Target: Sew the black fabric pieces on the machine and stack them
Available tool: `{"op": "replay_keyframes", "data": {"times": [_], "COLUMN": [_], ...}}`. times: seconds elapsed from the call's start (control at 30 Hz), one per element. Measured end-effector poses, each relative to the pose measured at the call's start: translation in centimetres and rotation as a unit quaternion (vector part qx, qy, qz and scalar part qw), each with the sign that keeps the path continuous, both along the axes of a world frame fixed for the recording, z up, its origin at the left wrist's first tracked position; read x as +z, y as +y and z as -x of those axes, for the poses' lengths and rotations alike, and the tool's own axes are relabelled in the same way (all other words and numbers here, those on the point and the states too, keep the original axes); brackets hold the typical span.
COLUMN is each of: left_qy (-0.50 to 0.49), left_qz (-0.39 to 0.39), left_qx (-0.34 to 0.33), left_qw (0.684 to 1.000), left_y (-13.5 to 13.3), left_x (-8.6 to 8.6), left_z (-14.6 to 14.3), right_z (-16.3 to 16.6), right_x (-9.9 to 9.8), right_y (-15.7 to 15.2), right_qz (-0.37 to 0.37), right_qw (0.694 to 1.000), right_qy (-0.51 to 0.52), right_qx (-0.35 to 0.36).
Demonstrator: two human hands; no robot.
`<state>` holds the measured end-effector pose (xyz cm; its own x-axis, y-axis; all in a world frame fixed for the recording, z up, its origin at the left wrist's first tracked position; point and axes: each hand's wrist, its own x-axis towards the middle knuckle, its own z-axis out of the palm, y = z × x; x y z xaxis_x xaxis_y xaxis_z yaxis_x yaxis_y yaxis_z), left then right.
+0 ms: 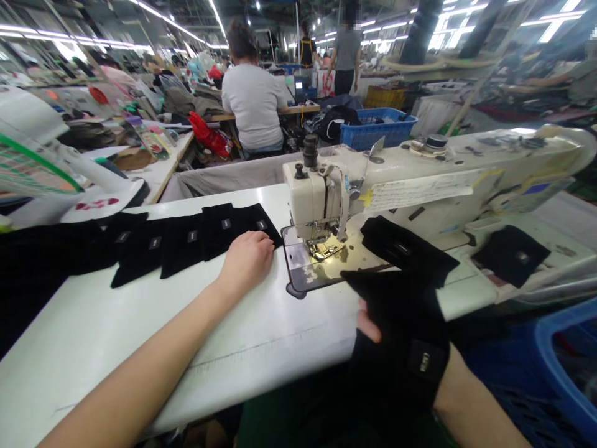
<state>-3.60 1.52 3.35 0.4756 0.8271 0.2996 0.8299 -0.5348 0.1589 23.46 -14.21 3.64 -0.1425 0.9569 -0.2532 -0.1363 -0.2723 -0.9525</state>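
Note:
My left hand point(248, 256) rests on the white table with its fingers curled down at the near edge of a black fabric piece point(255, 219). That piece ends a row of overlapping black fabric pieces point(184, 252), each with a small label. My right hand point(368, 323) grips another black fabric piece point(403, 311) at the table's front edge. Its thumb shows; the cloth covers most fingers. A dark label lies on this cloth near my wrist. Between my hands stands the sewing machine point(319, 199), its presser foot point(324, 249) lit, with no cloth visible beneath it.
Behind my right hand, a labelled black piece point(405, 246) lies against the machine bed, and another point(513, 255) sits farther right. A blue basket point(550, 348) stands low on the right. The white fan point(41, 149) is at left. Other people work beyond the table.

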Motion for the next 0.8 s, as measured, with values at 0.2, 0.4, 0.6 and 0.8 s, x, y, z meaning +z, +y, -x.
{"op": "replay_keyframes", "data": {"times": [0.2,0.4,0.6,0.8], "left_qy": [-0.278,-0.315,-0.285,-0.243], "left_qz": [0.365,0.469,0.387,0.387], "left_qx": [-0.174,-0.127,-0.085,-0.069], "left_qw": [0.872,0.815,0.873,0.887], "left_y": [-8.1,-6.6,-1.6,0.0], "left_x": [5.9,5.5,2.8,1.4], "left_z": [-4.4,-6.0,-3.3,-3.1], "right_z": [4.6,5.2,3.3,3.4], "right_x": [-1.4,-0.9,-2.0,-3.7], "right_y": [-1.0,-2.7,-4.3,-4.0], "right_qz": [0.29,0.274,0.07,-0.036], "right_qw": [0.9,0.937,0.984,0.964], "right_qy": [0.316,0.215,-0.138,-0.262], "right_qx": [0.084,0.006,-0.086,-0.036]}}
